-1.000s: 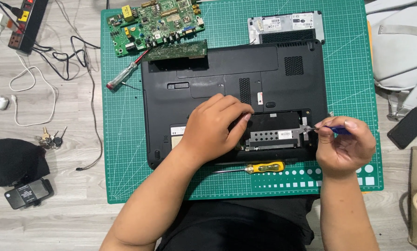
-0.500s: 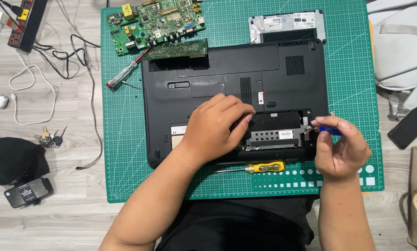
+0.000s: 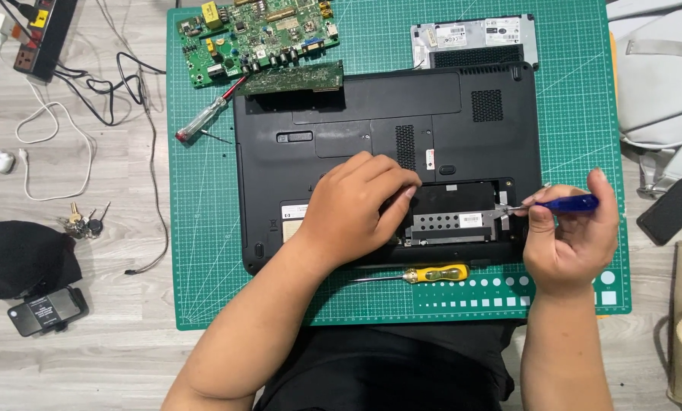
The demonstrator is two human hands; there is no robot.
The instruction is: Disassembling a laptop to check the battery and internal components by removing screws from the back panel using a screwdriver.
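Landmark is the black laptop (image 3: 390,164), lying bottom-up on the green cutting mat (image 3: 204,251). Far left of the laptop we see a power strip (image 3: 40,34), keys (image 3: 78,222) and a black pouch (image 3: 17,255) on the wooden floor. Just off its upper left corner lie a green circuit board (image 3: 253,34) and a red-handled screwdriver (image 3: 204,118). Our left hand (image 3: 356,209) rests flat on the laptop base, fingers curled loosely, gripping nothing. Right of it the drive bay (image 3: 462,217) is already uncovered, silver cover panel (image 3: 474,42) set above the laptop; the drive caddy (image 3: 451,226) is still seated. Below the laptop: yellow screwdriver (image 3: 432,274). Our right hand (image 3: 573,240) pinches a blue screwdriver (image 3: 565,204), tip at the bay's right edge, so we judge screws remain.
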